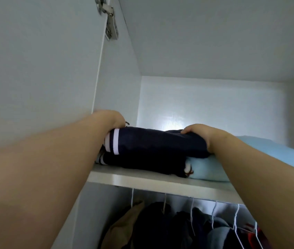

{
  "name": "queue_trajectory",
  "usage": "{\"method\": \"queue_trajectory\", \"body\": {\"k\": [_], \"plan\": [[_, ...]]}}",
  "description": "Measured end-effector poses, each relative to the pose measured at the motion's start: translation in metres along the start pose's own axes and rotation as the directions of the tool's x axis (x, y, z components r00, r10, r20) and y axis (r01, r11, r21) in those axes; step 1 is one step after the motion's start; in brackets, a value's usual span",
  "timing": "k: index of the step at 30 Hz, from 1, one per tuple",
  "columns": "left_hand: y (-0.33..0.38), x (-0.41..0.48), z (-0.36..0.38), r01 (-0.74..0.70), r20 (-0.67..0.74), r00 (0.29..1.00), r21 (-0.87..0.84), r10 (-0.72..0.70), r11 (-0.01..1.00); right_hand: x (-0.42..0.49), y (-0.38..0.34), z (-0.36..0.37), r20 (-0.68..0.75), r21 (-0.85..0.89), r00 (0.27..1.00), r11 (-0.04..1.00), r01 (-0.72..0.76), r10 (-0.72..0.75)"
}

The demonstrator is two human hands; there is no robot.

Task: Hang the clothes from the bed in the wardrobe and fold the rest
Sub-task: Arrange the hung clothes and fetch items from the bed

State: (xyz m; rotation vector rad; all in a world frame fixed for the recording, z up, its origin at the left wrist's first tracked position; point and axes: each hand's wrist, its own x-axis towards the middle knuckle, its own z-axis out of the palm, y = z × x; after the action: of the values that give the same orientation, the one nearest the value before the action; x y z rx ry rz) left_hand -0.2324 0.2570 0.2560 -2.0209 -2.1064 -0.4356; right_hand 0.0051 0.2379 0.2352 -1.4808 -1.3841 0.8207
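A folded navy garment with white stripes (153,142) lies on the wardrobe's top shelf (142,180), on top of another folded navy piece (142,161). My left hand (114,119) grips its left, striped end, fingers hidden behind the cloth. My right hand (201,135) holds its right end, thumb down the front and fingers curled over the top. A folded light-blue cloth (261,153) lies to the right on the same shelf, partly under the navy garment.
Below the shelf, several clothes hang on white wire hangers (235,223), among them a tan garment (124,225) and dark ones. The open wardrobe door with its metal hinge (109,20) stands at the left. The wardrobe's white back wall (214,105) is close behind the stack.
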Motion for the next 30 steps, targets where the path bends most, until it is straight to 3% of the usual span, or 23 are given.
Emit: {"method": "queue_trajectory", "body": {"k": [2,5,9,12,15,17,20,23,25,30], "plan": [[0.000,0.007,-0.006,0.003,-0.071,0.997,-0.006,-0.004,1.000,0.002,-0.003,0.000,0.003,-0.008,1.000,1.000,-0.014,0.014],[0.004,0.017,-0.020,-0.017,-0.221,0.974,-0.273,-0.045,0.962,0.004,-0.005,0.004,-0.001,0.016,0.999,0.999,0.040,-0.040],[0.008,0.017,-0.013,-0.111,-0.345,0.938,-0.220,0.029,0.969,0.014,0.002,0.011,-0.033,0.169,0.979,0.964,0.206,-0.203],[0.011,0.019,0.009,-0.117,-0.270,0.958,-0.053,0.098,0.992,0.015,0.007,0.014,0.015,0.183,0.973,0.957,0.223,-0.229],[0.014,0.018,0.021,-0.070,-0.115,0.990,0.087,0.080,0.994,0.012,0.009,0.011,0.150,0.163,0.981,0.981,0.100,-0.125],[0.019,0.020,0.017,-0.074,-0.134,0.987,0.122,0.090,0.990,0.012,0.011,0.007,0.178,0.251,0.979,0.967,0.050,-0.097],[0.039,0.015,0.009,-0.177,-0.272,0.949,-0.055,0.156,0.983,0.016,0.010,0.007,0.147,0.265,0.985,0.963,0.046,-0.088],[0.059,0.006,0.021,-0.256,-0.086,0.967,-0.306,0.241,0.917,0.018,0.008,0.010,0.140,0.131,0.987,0.990,0.058,-0.077],[0.058,0.004,0.038,-0.249,-0.043,0.968,-0.287,0.248,0.925,0.018,0.009,0.009,0.144,0.081,0.988,0.996,0.046,-0.057],[0.054,0.004,0.042,-0.350,-0.201,0.931,-0.268,0.303,0.898,0.021,0.019,-0.001,0.072,-0.068,0.994,0.994,0.087,-0.082]]}}
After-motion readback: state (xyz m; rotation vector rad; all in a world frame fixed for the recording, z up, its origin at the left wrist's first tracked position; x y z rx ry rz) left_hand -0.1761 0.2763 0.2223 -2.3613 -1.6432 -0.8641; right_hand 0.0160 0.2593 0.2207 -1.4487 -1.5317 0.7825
